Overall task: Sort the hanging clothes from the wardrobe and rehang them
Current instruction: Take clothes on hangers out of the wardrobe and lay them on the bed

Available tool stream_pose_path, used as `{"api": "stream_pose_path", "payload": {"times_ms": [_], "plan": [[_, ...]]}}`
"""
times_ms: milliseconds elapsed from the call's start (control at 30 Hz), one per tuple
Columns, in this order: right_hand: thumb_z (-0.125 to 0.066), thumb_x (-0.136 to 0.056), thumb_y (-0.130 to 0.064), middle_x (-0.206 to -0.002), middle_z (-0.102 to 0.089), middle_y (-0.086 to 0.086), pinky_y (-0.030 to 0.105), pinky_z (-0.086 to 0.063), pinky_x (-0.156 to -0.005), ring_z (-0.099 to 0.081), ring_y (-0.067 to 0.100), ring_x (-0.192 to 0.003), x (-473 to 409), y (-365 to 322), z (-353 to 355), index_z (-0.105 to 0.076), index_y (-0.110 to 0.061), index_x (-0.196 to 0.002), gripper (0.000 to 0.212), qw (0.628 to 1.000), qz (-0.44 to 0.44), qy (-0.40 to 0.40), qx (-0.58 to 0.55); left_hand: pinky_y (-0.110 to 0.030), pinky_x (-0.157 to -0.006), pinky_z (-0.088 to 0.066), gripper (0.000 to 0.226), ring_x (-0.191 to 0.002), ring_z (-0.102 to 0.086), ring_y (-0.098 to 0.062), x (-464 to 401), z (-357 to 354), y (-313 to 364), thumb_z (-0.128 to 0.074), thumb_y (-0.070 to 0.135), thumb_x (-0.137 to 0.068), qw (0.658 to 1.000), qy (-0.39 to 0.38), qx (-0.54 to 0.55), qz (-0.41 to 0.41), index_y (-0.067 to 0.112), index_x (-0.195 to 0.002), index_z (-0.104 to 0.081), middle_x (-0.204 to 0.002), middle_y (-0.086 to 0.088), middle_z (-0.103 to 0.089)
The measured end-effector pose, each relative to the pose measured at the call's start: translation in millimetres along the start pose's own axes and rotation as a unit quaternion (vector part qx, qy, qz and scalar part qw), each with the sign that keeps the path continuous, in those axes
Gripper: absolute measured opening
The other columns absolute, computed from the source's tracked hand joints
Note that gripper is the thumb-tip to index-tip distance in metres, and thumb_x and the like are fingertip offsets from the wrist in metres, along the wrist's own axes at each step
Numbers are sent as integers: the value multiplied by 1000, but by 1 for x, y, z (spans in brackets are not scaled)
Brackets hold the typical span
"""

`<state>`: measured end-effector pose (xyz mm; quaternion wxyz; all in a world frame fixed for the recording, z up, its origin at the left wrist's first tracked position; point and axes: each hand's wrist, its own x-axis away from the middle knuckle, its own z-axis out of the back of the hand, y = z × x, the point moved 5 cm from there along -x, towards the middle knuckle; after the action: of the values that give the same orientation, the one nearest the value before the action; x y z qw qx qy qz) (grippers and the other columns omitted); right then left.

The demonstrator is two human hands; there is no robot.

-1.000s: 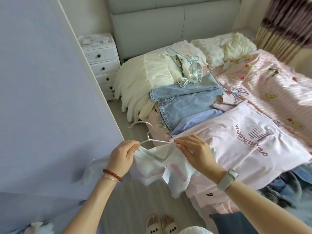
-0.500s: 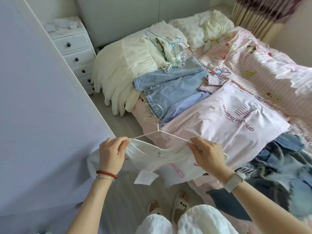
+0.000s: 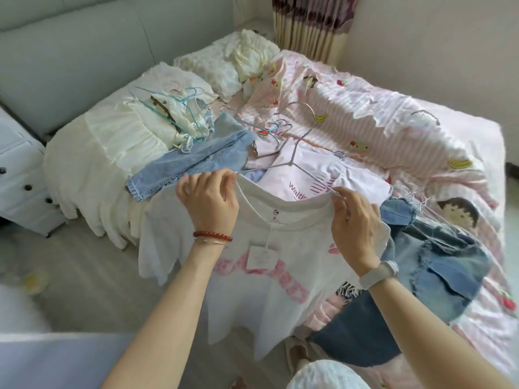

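A white T-shirt (image 3: 280,279) with pink lettering and a paper tag hangs spread out in front of me on a thin white hanger (image 3: 292,161). My left hand (image 3: 209,202) grips its left shoulder and my right hand (image 3: 355,220) pinches its right shoulder at the hanger's end. The hanger's hook points away over the bed. Behind it lie a pink T-shirt (image 3: 303,181) with printed text, light blue jeans (image 3: 193,161), cream garments (image 3: 118,141) and darker denim pieces (image 3: 438,262).
The bed (image 3: 407,130) has a pink striped cover, with loose blue and pink hangers (image 3: 179,113) piled on the clothes. A white drawer unit (image 3: 19,175) stands at the left, a curtain (image 3: 311,26) at the back. A pale wardrobe panel (image 3: 56,360) is at the lower left.
The shirt has gone from bunched to hanging fully spread on the hanger. Both hands have risen and moved apart along its shoulders, and my view has swung right over the bed.
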<state>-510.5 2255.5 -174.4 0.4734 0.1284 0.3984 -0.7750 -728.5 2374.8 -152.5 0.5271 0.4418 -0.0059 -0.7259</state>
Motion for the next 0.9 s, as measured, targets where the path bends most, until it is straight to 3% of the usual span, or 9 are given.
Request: {"api": "stream_pose_path", "payload": {"times_ms": [133,233,333,400,467,567,700,800,900], "plan": [[-48,-88,-13,-95,-70,10,31,-28,-76,-64,29,-90,-63,66,-15,-67,-8,-99,23,995,-87,43,-29,-56,-95,-32,14,-84,-60,-30,-52,-82,61,-60,23,-84,1000,-8,4,-26,14,-83,-70,-71,-3,-66],[-48,-88,-11,-101,-69,11,38,-38,-87,-61,30,-97,-107,124,-37,-66,-8,-103,24,986,-143,40,-76,-54,-98,-30,16,-90,-60,-29,-80,-158,96,-59,25,-85,999,-36,3,-28,14,-86,-71,-76,-3,-68],[-50,-88,-6,-107,-67,11,22,-30,-89,-57,29,-103,-147,180,-61,-66,-7,-106,24,979,-185,38,-82,-53,-93,-36,13,-85,-62,-29,-99,-228,124,-63,23,-83,998,-43,-8,-52,13,-83,-71,-73,-5,-67],[-49,-89,-7,-105,-67,11,24,-28,-91,-56,28,-101,-174,214,-75,-66,-9,-105,24,977,-198,42,-68,-52,-93,-37,13,-84,-61,-28,-110,-272,140,-62,23,-83,996,-48,-9,-70,14,-86,-72,-75,-4,-68],[-47,-89,-12,-105,-67,9,36,-28,-94,-55,27,-101,-200,248,-90,-66,-12,-106,25,976,-209,44,-52,-50,-98,-33,17,-93,-60,-27,-119,-317,154,-58,21,-85,994,-63,-15,-85,15,-95,-71,-86,-4,-69],[-43,-93,-17,-111,-65,8,33,-21,-93,-51,26,-107,-220,301,-126,-62,-17,-112,27,965,-260,-14,2,-50,-108,-16,38,-127,-40,-23,-110,-385,160,-50,23,-88,980,-182,-44,-61,20,-126,-54,-125,-3,-57],[-38,-96,-20,-129,-54,9,48,-16,-110,-42,26,-123,-202,358,-199,-46,-19,-131,36,922,-317,-215,53,-55,-110,6,56,-142,-4,-20,-32,-454,135,-39,32,-93,914,-396,-85,-7,30,-145,-20,-154,2,-18],[-34,-97,-26,-144,-33,4,60,-10,-110,-23,23,-136,-163,371,-248,-31,-19,-139,42,890,-256,-373,64,-58,-107,12,56,-142,13,-24,41,-476,97,-28,41,-95,822,-545,-166,-5,36,-146,-4,-156,3,3],[-26,-97,-34,-154,-13,2,54,-3,-113,-1,24,-142,-114,377,-271,-23,-22,-140,45,844,-194,-490,105,-59,-107,11,55,-140,18,-28,89,-477,54,-22,46,-95,730,-642,-233,32,39,-145,1,-156,-1,12]]}}
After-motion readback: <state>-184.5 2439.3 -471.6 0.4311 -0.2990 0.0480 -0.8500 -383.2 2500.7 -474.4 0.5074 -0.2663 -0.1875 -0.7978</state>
